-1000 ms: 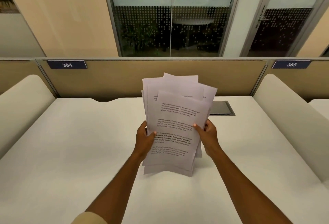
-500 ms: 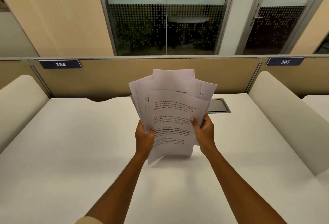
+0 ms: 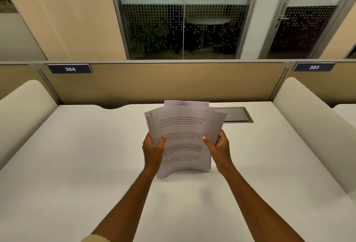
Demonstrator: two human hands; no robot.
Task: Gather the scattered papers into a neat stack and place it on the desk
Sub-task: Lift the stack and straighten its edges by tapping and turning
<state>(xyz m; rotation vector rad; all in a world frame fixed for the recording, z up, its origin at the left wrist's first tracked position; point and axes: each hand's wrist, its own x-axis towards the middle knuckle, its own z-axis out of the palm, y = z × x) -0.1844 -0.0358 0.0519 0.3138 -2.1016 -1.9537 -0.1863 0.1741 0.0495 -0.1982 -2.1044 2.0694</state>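
A stack of white printed papers (image 3: 183, 126) stands upright in the middle of the white desk (image 3: 77, 164), its bottom edge on or just above the desk top and bowed slightly. My left hand (image 3: 154, 150) grips the stack's left edge with the thumb on the front sheet. On the right edge, my right hand (image 3: 218, 146) holds it the same way. The sheets lie closely together, though a few top corners still stick out unevenly.
A tan partition (image 3: 163, 82) with number plates 384 and 385 closes the back of the desk. Cream padded dividers (image 3: 23, 111) flank both sides. A dark cable hatch (image 3: 236, 114) sits flush in the desk behind the papers.
The fanned-out sheets have come together into a tighter stack. Both hands lowered it from mid-air until its bottom edge reached the desk.
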